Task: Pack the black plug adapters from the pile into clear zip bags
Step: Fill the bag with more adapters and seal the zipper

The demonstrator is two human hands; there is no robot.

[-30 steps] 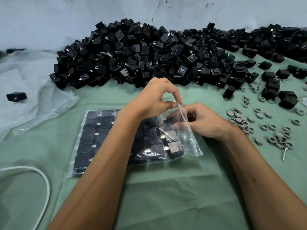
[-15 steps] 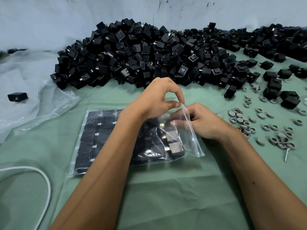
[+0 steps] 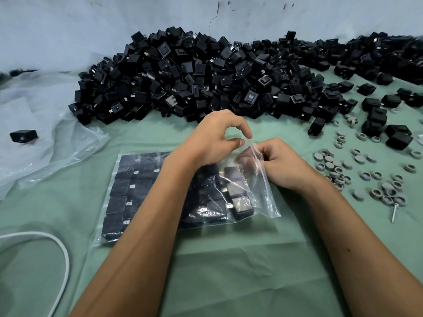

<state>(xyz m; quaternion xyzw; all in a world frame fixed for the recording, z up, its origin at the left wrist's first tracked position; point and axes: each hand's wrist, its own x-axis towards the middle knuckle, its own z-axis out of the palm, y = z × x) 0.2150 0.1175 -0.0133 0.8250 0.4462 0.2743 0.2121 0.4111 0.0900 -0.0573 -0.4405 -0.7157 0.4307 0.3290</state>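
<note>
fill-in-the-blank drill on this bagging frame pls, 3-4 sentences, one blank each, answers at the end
1. Both hands pinch the open end of the clear ____, the left hand from above and the right hand beside it.
2. The adapters inside the bag are colored ____.
3. The loose pile of adapters lies against the ____ at the back.
4. The small grey rings lie on the green cloth to the ____ of the bag.

Missing words: zip bag; black; wall; right
</note>
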